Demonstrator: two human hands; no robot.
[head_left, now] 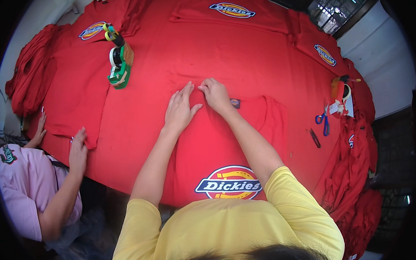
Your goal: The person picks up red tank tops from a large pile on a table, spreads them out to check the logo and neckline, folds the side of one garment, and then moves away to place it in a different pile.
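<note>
A red T-shirt (218, 148) lies before me, its printed chest emblem (230, 182) near my body and its collar label (235, 103) farther off. My left hand (181, 110) rests along the shirt's far left shoulder, fingers stretched out. Close beside it, my right hand (216, 94) has its fingers curled in a pinch at the shirt's shoulder edge. The fingertips partly hide the bit of cloth between them.
A green tape dispenser (120, 71) stands far left. At right are blue-handled scissors (325, 121), dark thread snips (314, 138) and another tape holder (344, 95). Red shirts (351, 171) are heaped along the right edge. A co-worker's hand (78, 153) touches a shirt at left.
</note>
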